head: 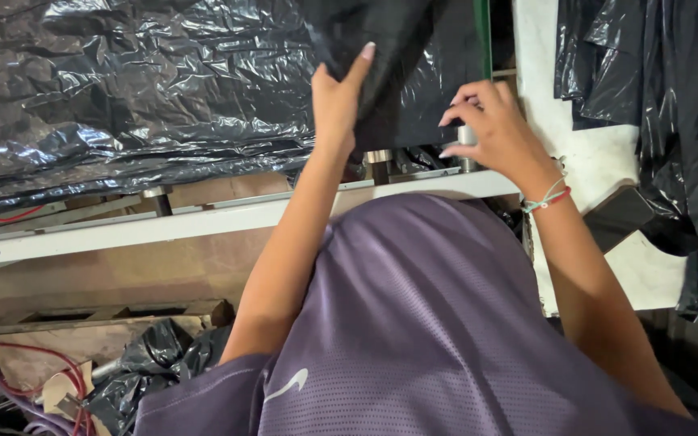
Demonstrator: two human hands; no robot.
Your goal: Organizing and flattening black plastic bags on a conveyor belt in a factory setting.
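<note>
A wide sheet of crinkled black plastic film [123,89] lies across a machine bed at the top of the head view. A smoother dark folded piece of plastic [414,56] sits at its right end. My left hand [337,97] lies flat on the lower left edge of that folded piece, fingers together and pointing up. My right hand [494,125] rests on its lower right edge, fingers curled and pinching the edge. A thin beaded bracelet [549,198] circles my right wrist.
A white metal rail [163,226] runs along the front of the machine, with short metal posts behind it. More black plastic [672,105] hangs over a white surface [599,153] at the right. Red cable [10,363], wood and crumpled black plastic lie at lower left.
</note>
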